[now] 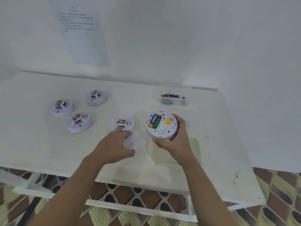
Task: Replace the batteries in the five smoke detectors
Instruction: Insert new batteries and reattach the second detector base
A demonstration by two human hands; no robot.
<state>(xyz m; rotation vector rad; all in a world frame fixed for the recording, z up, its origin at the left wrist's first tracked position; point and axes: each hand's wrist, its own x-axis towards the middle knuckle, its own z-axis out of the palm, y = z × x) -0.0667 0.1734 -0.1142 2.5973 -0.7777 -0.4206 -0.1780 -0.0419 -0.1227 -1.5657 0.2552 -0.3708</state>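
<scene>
My right hand [175,141] grips a white smoke detector [162,128] turned back side up, tilted toward me. Its battery bay shows a blue battery and a green battery [157,122] beside a yellow label. My left hand [114,147] holds a blurred white round cover [134,142] just above the table. A fourth detector [123,123] sits face up right behind my left hand. Three more detectors [79,122] [61,107] [96,97] stand face up at the left.
A clear plastic box [173,99] with several batteries stands at the back right of the white table [228,152]. A clear green-rimmed lid [197,149] lies under my right wrist. A printed sheet [79,30] hangs on the wall behind.
</scene>
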